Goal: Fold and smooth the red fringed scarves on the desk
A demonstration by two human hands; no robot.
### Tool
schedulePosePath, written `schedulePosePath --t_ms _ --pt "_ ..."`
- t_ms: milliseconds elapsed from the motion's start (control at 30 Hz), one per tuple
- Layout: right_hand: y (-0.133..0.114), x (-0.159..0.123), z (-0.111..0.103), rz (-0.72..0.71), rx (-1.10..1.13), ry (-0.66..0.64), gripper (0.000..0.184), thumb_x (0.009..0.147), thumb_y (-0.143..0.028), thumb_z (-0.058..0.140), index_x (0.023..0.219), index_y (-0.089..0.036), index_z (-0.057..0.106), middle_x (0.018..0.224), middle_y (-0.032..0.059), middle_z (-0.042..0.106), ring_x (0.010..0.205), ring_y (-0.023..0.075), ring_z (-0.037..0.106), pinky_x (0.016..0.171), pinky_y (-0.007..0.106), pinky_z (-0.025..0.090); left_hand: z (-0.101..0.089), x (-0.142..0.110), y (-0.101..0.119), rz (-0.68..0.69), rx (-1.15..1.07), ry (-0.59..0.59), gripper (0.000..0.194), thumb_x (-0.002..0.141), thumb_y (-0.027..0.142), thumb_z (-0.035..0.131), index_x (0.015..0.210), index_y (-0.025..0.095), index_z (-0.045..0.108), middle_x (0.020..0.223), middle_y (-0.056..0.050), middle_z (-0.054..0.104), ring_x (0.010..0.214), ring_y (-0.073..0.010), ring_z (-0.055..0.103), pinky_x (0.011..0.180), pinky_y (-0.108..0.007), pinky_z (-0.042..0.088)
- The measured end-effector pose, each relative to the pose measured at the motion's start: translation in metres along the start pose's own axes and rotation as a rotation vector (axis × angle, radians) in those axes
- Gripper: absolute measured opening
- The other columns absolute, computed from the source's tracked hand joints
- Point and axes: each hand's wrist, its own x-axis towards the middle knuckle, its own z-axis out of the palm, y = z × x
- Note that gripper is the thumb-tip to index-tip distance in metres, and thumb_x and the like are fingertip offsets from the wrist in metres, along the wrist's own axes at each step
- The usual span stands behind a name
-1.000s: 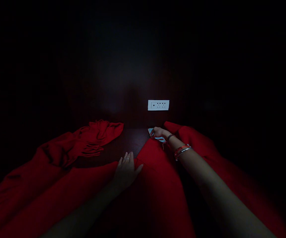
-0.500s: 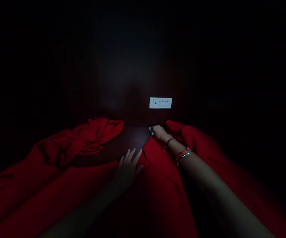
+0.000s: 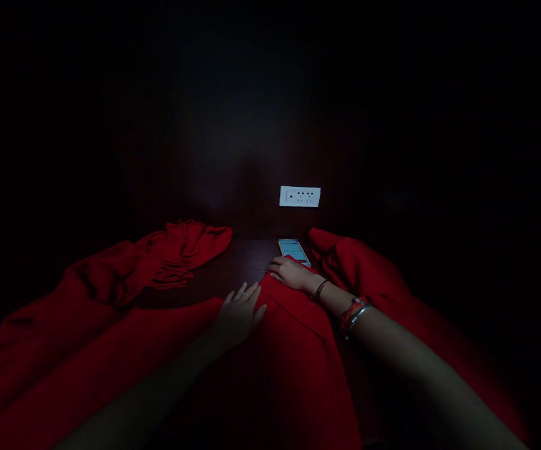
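My left hand (image 3: 238, 315) rests on a smooth red cloth (image 3: 298, 350), fingers spread, a ring on one of them. Just ahead and to its right, my right hand (image 3: 289, 273) lies over the far corner of that cloth with its fingers stretched to the left. Beaded and metal bracelets circle the right wrist and forearm. Right beyond those fingers is a phone (image 3: 293, 250) with a lit screen, its near end partly covered by red cloth. A crumpled red fringed scarf (image 3: 195, 247) lies to the left.
A dark tabletop (image 3: 242, 253) shows between the fringed scarf and the phone. Behind it rises a dark wall with a white socket plate (image 3: 300, 196). More red cloth (image 3: 364, 262) is bunched on the right. Deep shadow hides the sides.
My right hand has come off the phone and moved nearer and left, onto the cloth corner. The phone's screen is now uncovered. My left hand has stayed about where it was.
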Motion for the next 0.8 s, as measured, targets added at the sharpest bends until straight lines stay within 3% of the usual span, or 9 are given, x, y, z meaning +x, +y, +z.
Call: schedulePosePath --t_ms 167,300,433,533,667,733,800 --pt "-0.007 -0.01 -0.014 0.204 -0.015 0.09 0.032 0.082 -0.02 0.032 0.108 -0.013 0.049 0.107 0.0117 0.047 0.102 0.017 0.041 0.088 0.03 0.031 0.003 0.003 -0.002 -0.014 -0.004 -0.022 0.048 0.082 0.038 0.024 0.123 0.015 0.032 0.13 -0.006 0.03 0.119 -0.0221 0.023 0.093 -0.041 0.023" --pt "-0.037 -0.047 -0.035 0.295 0.124 0.153 0.042 0.084 -0.033 0.028 0.119 -0.014 0.037 0.117 0.0112 0.042 0.111 0.0173 0.034 0.093 0.031 0.026 0.005 0.003 0.0 -0.033 -0.007 0.02 0.049 0.081 0.037 0.026 0.125 0.014 0.029 0.131 -0.007 0.027 0.12 -0.0218 0.021 0.093 -0.04 0.023" --pt "-0.073 -0.095 -0.038 0.278 0.204 -0.072 0.052 0.081 -0.048 0.024 0.128 -0.024 0.023 0.132 0.0065 0.025 0.121 0.0231 0.018 0.097 0.041 0.018 0.005 0.003 0.001 -0.054 -0.019 0.013 0.051 0.081 0.039 0.025 0.124 0.013 0.029 0.131 -0.008 0.028 0.12 -0.0216 0.02 0.094 -0.04 0.022" --pt "-0.082 -0.115 -0.033 0.348 0.197 -0.213 0.051 0.081 -0.05 0.018 0.128 -0.03 0.019 0.135 0.0027 0.017 0.123 0.0264 0.009 0.096 0.046 0.013 0.004 0.004 -0.001 -0.057 -0.038 -0.034 0.052 0.081 0.042 0.024 0.124 0.014 0.031 0.13 -0.008 0.029 0.12 -0.0223 0.021 0.095 -0.039 0.019" --pt "-0.076 -0.115 -0.033 0.409 0.221 -0.3 0.052 0.08 -0.053 0.018 0.128 -0.033 0.016 0.137 0.0001 0.011 0.123 0.0276 0.001 0.097 0.046 0.01 0.001 0.003 -0.002 -0.07 -0.083 -0.012 0.059 0.08 0.044 0.026 0.128 0.011 0.02 0.132 -0.01 0.023 0.121 -0.0227 0.019 0.095 -0.037 0.02" --pt "-0.075 -0.111 -0.035 0.419 0.243 -0.33 0.054 0.079 -0.055 0.019 0.128 -0.033 0.015 0.137 0.0 0.01 0.123 0.0278 0.001 0.097 0.047 0.009 -0.001 0.003 -0.004 -0.031 -0.101 0.026 0.06 0.08 0.043 0.027 0.13 0.015 0.012 0.135 -0.008 0.016 0.122 -0.0229 0.015 0.094 -0.037 0.021" --pt "-0.075 -0.11 -0.035 0.427 0.253 -0.329 0.054 0.078 -0.055 0.019 0.128 -0.034 0.016 0.137 0.0 0.01 0.123 0.0273 0.001 0.097 0.047 0.009 -0.002 0.004 -0.005 0.045 -0.109 -0.006 0.053 0.081 0.041 0.024 0.13 0.023 0.014 0.136 -0.003 0.014 0.122 -0.0226 0.014 0.094 -0.039 0.022"
